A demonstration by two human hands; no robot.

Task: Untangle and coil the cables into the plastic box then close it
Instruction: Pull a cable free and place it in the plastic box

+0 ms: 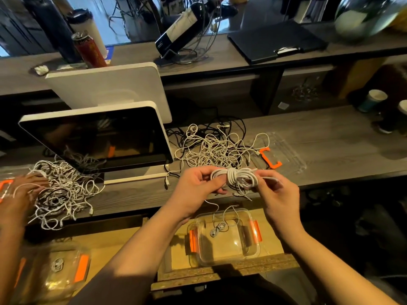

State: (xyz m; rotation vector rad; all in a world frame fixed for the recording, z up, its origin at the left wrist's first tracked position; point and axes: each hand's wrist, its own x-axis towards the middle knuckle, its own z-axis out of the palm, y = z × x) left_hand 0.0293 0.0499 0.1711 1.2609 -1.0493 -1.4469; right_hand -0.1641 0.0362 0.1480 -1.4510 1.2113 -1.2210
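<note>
Two hands: both raised together over the front edge of the desk, meeting on one white bundle.
Left hand (pixel 193 183): fingers curled round the left end of the coiled cable (pixel 236 178), thumb on top.
Right hand (pixel 276 190): thumb and fingertips pinch the right end of the same coil, wrist bent back toward the body.
Coiled cable: white, matte, wound into a short fat hank with several turns wrapped crosswise round its middle; a few loose loops and one thin tail hang from its underside, between the two hands.
Plastic box (pixel 246 252): clear, rounded rectangle, orange clips on its left and right sides, open, standing on a lower wooden shelf just below the hands; one small white coil (pixel 217 230) lies near its far left corner, with a strand running up over the rim.
Lid (pixel 286 150): clear, with an orange latch, lying flat on the desk just beyond the right hand.
Tangled pile (pixel 218 146): white and black cables heaped loosely, directly beyond both hands, its near edge just behind the coil.
Monitor (pixel 99 137): dark screen, white frame, tilted back, beyond and left of the left hand.
Second pile (pixel 63 190): white and black cables, far left, with another person's hand (pixel 24 188) resting in it.
Second box (pixel 55 269): clear with orange clips, low at the left, well apart from the hands.
</note>
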